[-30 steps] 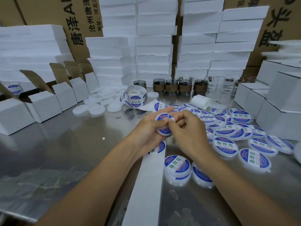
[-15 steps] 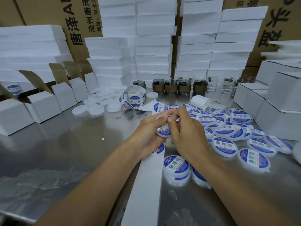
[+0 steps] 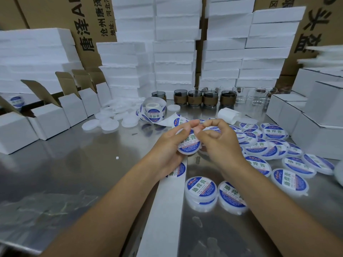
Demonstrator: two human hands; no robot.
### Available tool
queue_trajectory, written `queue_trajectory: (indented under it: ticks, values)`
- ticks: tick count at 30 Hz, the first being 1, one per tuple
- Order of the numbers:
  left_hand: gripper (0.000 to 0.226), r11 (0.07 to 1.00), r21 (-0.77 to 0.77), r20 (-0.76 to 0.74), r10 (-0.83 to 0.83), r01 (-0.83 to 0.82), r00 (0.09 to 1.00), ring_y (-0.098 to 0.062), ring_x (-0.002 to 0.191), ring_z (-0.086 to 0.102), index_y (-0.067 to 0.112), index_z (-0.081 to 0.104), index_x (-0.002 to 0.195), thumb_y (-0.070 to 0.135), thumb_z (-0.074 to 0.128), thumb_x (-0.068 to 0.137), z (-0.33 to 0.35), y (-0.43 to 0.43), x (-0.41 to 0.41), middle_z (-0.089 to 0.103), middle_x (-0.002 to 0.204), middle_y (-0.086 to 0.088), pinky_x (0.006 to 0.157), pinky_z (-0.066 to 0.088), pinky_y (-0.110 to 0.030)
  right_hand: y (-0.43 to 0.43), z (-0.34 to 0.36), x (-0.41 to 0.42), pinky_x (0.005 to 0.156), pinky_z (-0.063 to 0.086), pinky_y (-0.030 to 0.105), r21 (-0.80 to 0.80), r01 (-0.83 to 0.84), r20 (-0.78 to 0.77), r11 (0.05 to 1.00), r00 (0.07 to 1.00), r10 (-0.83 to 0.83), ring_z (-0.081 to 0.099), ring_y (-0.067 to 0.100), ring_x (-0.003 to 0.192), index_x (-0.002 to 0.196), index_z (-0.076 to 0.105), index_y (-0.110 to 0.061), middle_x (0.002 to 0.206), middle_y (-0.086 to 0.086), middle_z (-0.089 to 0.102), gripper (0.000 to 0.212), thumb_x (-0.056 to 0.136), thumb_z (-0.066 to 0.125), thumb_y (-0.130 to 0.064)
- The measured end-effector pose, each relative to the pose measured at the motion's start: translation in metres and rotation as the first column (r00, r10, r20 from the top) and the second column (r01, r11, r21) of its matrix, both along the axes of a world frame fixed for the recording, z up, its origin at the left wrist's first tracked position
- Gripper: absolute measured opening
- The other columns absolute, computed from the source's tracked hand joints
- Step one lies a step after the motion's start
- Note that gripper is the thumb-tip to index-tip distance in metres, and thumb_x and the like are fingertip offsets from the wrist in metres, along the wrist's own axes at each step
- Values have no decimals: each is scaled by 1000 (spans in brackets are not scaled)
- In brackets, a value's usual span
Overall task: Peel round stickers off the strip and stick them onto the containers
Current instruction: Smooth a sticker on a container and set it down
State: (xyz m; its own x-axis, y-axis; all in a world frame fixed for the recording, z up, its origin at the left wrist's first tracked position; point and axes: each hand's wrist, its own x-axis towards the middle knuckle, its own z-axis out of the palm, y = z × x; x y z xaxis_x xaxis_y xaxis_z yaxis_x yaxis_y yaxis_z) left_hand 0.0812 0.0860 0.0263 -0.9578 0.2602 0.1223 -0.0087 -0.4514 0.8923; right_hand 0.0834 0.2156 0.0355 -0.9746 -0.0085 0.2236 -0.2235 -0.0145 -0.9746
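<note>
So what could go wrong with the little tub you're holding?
The sticker on the tub might end up wrinkled, because fingers of the left hand and right hand cover part of it. The left wrist is also over the next sticker on the strip and could crease it.

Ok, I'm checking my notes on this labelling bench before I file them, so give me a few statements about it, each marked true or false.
1. The left hand holds a labelled container. True.
2. The sticker roll lies on the right among the finished containers. False: it stands further back, beside the plain white lids.
3. The backing strip carries a sticker just below the left hand. True.
4. The white boxes on the left are shut. False: their flaps stand open.
</note>
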Motion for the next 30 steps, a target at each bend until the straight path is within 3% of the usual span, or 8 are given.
queue_trajectory:
  ticks: [3, 5, 8, 12, 16, 20, 27, 30]
  values:
    - [15, 969, -211, -70, 119, -132, 990, -18, 85, 70, 22, 68, 98, 25, 56, 90, -3, 1, 1, 74, 94, -7, 78, 56, -31, -2, -1, -1, 69, 55, 36, -21, 52, -42, 998, 998, -53, 68, 30, 76, 88, 51, -24, 73, 0, 72, 13, 86, 64, -22]
    - [12, 932, -295, -112, 183, -208, 977, -17, 77, 70, 22, 69, 92, 28, 59, 90, -5, 1, 1, 74, 87, -6, 70, 57, -30, -1, -2, -1, 65, 55, 32, -18, 67, -61, 998, 996, -68, 66, 30, 76, 89, 50, -24, 71, -1, 72, 14, 86, 64, -21]
    - [10, 919, -276, -119, 258, -282, 959, -17, 67, 67, 22, 67, 85, 29, 61, 89, -6, -1, -1, 72, 76, -4, 59, 53, -28, -1, -3, 1, 52, 48, 18, 68, 62, -89, 996, 995, -56, 65, 13, 63, 93, 52, -23, 68, -5, 71, 16, 85, 66, -24]
    - [14, 933, -212, -117, 272, -291, 955, -18, 68, 66, 19, 66, 88, 32, 63, 84, -6, -2, -4, 71, 78, -4, 60, 51, -30, -4, -4, 1, 58, 54, 35, 140, 21, -75, 990, 997, -11, 68, 28, 68, 91, 57, -17, 73, 5, 71, 10, 86, 65, -22]
    - [18, 952, -213, -156, 188, -219, 970, -15, 76, 70, 18, 65, 99, 25, 66, 82, -8, 0, -3, 74, 87, -2, 67, 57, -26, 0, -2, -1, 55, 51, 19, 79, 88, -81, 993, 993, -82, 67, 11, 61, 83, 56, -24, 65, -5, 70, 9, 86, 64, -22]
    - [17, 938, -258, -181, 187, -230, 966, -17, 73, 64, 16, 64, 102, 6, 62, 88, -10, 0, -3, 73, 87, -3, 74, 55, -28, 1, -1, -2, 52, 52, 22, 5, 104, -21, 995, 994, -104, 63, 6, 52, 82, 58, -26, 56, -12, 67, 8, 88, 62, -23]
    - [25, 934, -296, -215, 139, -200, 967, -20, 83, 68, 15, 63, 107, 6, 67, 84, -8, 1, 0, 74, 95, -8, 71, 54, -27, 2, -1, -3, 60, 55, 26, 33, 156, -9, 987, 988, -156, 68, 11, 62, 88, 63, -21, 61, -9, 68, 5, 88, 62, -26]
    - [24, 945, -267, -211, 136, -191, 968, -21, 82, 67, 18, 64, 104, 4, 66, 84, -7, 1, 0, 74, 93, -7, 68, 53, -26, 1, -1, -3, 54, 52, 21, 38, 149, -25, 988, 989, -148, 63, 4, 53, 83, 60, -25, 56, -12, 67, 5, 88, 61, -26]
